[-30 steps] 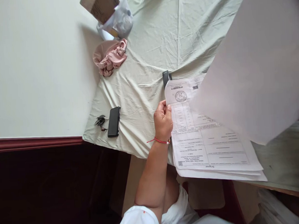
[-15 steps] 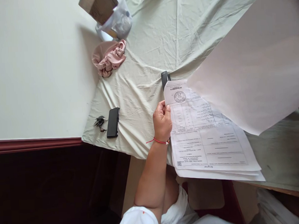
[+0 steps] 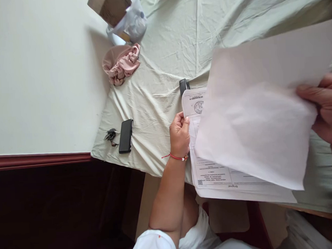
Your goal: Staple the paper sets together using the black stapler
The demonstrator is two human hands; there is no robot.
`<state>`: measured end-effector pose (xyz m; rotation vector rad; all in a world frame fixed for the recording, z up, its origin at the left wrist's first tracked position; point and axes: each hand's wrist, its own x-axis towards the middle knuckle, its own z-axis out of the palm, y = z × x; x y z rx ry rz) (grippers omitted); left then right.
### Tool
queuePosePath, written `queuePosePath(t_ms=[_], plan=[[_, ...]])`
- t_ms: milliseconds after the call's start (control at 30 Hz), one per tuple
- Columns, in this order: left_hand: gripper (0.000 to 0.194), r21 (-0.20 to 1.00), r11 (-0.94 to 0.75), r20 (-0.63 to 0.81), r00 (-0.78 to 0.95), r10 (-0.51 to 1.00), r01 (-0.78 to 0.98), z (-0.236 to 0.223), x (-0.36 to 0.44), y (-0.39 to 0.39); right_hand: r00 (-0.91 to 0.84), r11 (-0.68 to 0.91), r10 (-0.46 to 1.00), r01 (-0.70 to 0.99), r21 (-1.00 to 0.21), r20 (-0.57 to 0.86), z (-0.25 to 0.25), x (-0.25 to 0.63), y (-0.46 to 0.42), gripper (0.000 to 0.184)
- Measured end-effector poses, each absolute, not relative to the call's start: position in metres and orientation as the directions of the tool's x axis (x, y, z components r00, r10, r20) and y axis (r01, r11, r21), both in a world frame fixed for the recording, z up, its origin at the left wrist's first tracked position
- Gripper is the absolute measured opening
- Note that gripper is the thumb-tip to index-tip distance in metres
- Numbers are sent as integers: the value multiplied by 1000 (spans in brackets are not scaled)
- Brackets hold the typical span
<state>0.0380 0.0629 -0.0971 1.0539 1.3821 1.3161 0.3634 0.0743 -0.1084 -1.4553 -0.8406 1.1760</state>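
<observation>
My left hand (image 3: 179,134) pinches the left edge of a stack of printed forms (image 3: 212,175) that lies on the table's pale green cloth (image 3: 163,66). My right hand (image 3: 325,108) at the right edge grips a loose white sheet (image 3: 254,124), blank side up and blurred by motion, held over the stack and covering most of it. A black stapler (image 3: 183,86) lies just beyond the stack's top left corner, partly hidden by the paper.
A black phone (image 3: 125,135) and a bunch of keys (image 3: 110,135) lie near the table's left corner. A pink cloth (image 3: 122,64), a plastic bag (image 3: 132,25) and a cardboard box (image 3: 110,5) sit further back by the white wall.
The loose white sheet has swung down and left over the stack, and my right hand holding it has come into view. My left hand has stayed on the stack's edge.
</observation>
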Motion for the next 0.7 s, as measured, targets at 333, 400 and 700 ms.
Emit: queuePosePath(t_ms=[333,400,700], plan=[[20,993,87,-100,-193,976,-77,-90,43,63,5,-415,910,50,-908,-415,-87,335,62,43],[21,992,93,-107,-185,977,-85,-91,43,64,-21,-421,906,41,-906,-422,-85,333,62,46],[21,992,101,-114,-181,977,-79,-93,43,64,-90,-439,895,-19,-898,-436,-82,328,62,50]])
